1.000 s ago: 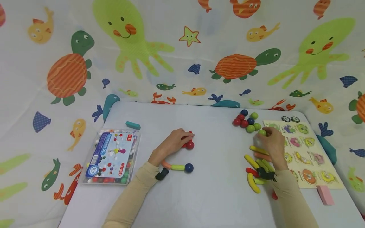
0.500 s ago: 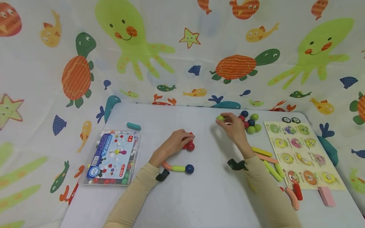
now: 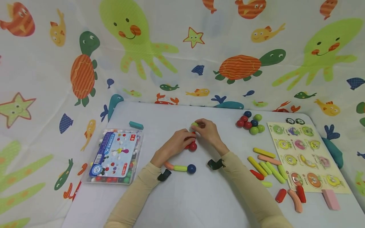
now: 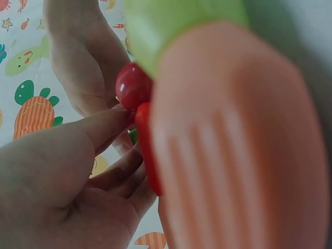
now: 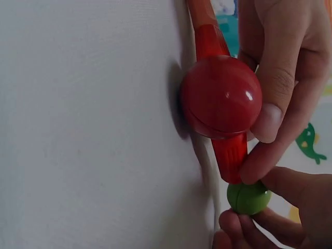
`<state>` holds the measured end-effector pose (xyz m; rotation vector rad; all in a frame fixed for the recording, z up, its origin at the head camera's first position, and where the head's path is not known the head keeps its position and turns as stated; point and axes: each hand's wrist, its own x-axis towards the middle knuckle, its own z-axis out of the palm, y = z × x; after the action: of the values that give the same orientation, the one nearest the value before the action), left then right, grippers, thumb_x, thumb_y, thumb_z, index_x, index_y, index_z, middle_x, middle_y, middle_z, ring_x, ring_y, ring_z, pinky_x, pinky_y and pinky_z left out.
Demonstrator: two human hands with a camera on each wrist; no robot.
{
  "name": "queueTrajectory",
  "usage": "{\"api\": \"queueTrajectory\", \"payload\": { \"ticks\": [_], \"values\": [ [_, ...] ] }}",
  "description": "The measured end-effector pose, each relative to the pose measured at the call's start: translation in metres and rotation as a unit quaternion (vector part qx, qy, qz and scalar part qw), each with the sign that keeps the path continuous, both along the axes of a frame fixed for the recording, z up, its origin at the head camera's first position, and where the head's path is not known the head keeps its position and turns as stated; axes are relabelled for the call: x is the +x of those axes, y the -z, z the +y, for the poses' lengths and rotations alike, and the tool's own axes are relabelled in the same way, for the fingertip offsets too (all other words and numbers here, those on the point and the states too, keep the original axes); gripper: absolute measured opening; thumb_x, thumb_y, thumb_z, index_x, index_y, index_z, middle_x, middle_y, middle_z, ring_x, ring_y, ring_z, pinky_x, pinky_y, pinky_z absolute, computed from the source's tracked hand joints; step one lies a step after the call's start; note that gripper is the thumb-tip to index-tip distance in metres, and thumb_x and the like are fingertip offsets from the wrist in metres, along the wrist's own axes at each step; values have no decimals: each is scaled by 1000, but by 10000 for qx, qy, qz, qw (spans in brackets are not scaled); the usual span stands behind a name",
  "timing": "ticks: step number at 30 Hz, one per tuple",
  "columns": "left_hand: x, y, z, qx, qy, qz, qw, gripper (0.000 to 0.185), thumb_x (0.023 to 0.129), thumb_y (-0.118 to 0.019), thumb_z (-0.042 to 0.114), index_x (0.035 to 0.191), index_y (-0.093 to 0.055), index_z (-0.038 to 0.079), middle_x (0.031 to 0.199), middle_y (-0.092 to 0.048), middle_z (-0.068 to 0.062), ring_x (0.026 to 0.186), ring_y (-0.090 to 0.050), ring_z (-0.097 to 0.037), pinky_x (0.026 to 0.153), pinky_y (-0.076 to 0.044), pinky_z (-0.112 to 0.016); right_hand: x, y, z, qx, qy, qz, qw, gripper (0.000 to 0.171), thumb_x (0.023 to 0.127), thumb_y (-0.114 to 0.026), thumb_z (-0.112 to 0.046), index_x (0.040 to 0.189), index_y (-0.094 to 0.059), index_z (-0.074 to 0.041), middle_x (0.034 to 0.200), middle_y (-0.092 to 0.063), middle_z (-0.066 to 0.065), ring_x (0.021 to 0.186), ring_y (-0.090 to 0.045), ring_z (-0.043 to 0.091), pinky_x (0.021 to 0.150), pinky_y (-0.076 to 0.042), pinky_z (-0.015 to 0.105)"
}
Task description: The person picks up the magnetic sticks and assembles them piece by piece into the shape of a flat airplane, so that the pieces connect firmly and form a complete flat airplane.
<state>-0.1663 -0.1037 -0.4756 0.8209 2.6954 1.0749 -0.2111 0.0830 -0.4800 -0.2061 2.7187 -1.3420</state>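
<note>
My left hand (image 3: 182,140) grips a short red stick (image 5: 229,151) with a red ball (image 3: 193,146) stuck to its side, at the middle of the white table (image 3: 199,196). My right hand (image 3: 203,128) pinches a green ball (image 3: 195,124) and holds it against the far end of that red stick. In the right wrist view the green ball (image 5: 248,198) touches the stick's tip just past the red ball (image 5: 222,96). A chain of an orange curved stick (image 3: 169,165), a green stick (image 3: 180,168) and a blue ball (image 3: 191,168) lies near my left wrist.
A cluster of red, blue and green balls (image 3: 251,122) sits at the back right. Several coloured sticks (image 3: 268,164) lie beside a puzzle board (image 3: 308,155). A clear plastic box (image 3: 115,155), a teal block (image 3: 136,125) and a pink block (image 3: 330,199) are also on the table.
My right hand picked a green ball from near the ball cluster and carried it left to the red stick. My left hand stayed on the stick.
</note>
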Motion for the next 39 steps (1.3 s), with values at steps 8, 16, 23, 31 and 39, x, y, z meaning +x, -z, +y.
{"api": "queueTrajectory", "payload": {
  "ticks": [8, 16, 23, 31, 39],
  "values": [
    [0, 0, 0, 20, 60, 224, 9997, 27, 99, -65, 14, 124, -72, 6, 103, -67, -8, 86, -55, -15, 74, -45, -23, 3, 2, -5, 77, -58, -40, 9999, 38, 95, -72, -32, 124, -68, -7, 110, -73, 12, 96, -67, 24, 71, -53, 28],
    [1, 2, 0, -32, -72, 299, 9995, 28, 100, -65, 14, 125, -71, 6, 105, -67, -8, 87, -57, -15, 76, -48, -25, 4, 2, -6, 132, -102, -28, 9999, 40, 95, -72, -34, 125, -68, -7, 113, -73, 12, 100, -68, 25, 79, -56, 35],
    [1, 1, 0, -88, -97, 221, 9997, 28, 100, -65, 15, 126, -71, 7, 105, -68, -7, 88, -58, -15, 77, -48, -25, 6, 0, -9, 189, -107, -55, 9997, 40, 96, -71, -33, 126, -67, -7, 115, -72, 13, 103, -67, 26, 88, -56, 40],
    [3, 2, -1, 1, -72, 272, 9996, 28, 101, -64, 15, 126, -71, 7, 106, -68, -7, 87, -56, -15, 76, -46, -24, 5, 4, -7, 241, -135, -4, 9996, 41, 96, -71, -35, 126, -68, -8, 109, -71, 10, 96, -65, 23, 76, -53, 31],
    [4, 2, -4, 27, -127, 80, 9999, 30, 101, -64, 18, 129, -70, 11, 106, -67, -5, 85, -54, -14, 75, -45, -24, 4, 5, -3, 44, -164, -66, 9998, 43, 97, -67, -38, 127, -66, -8, 117, -71, 11, 102, -67, 26, 75, -57, 34]
  ]
}}
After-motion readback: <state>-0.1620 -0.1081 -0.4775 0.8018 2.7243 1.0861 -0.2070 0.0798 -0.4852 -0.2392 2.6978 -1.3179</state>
